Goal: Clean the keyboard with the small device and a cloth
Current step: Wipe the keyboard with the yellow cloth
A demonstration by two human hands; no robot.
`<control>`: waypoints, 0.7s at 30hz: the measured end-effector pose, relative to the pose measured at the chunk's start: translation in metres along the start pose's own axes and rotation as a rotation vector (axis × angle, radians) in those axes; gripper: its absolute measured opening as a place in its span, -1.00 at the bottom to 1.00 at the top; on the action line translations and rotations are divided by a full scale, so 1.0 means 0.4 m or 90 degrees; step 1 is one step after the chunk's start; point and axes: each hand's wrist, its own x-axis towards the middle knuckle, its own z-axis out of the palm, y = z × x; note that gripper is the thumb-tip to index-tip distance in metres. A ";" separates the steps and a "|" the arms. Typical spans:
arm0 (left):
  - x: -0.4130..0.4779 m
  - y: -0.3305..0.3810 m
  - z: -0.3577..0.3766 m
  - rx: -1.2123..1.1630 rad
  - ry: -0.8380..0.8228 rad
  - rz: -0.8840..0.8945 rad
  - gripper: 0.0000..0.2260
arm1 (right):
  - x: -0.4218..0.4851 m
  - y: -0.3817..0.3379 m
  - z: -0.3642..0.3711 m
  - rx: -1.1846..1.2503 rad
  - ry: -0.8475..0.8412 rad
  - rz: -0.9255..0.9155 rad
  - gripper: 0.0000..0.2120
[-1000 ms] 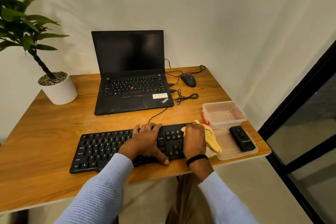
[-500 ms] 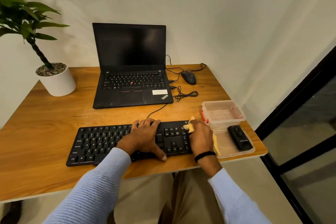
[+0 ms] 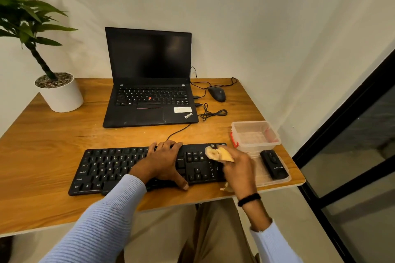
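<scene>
Keyboard under spread left fingers, right fingers pinching cloth, box and small device alongside.

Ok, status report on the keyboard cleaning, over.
Left hand flat on keyboard. Right hand grips yellow cloth at its right end. Small device idle on clear lid alongside. Nothing in the way.

left grip lies flat, fingers spread; right grip pinches a bunched cloth.
</scene>
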 end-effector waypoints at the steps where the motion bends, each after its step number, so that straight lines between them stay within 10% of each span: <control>1: 0.000 -0.001 0.002 0.002 0.004 0.000 0.23 | -0.016 0.014 -0.029 0.024 0.062 0.028 -0.64; 9: 0.013 -0.008 0.017 0.043 0.019 0.010 0.25 | -0.103 0.100 -0.071 0.279 0.387 0.350 -0.80; 21: 0.031 -0.027 0.042 0.071 0.041 0.040 0.29 | 0.079 -0.011 0.119 -0.096 0.094 0.120 -0.64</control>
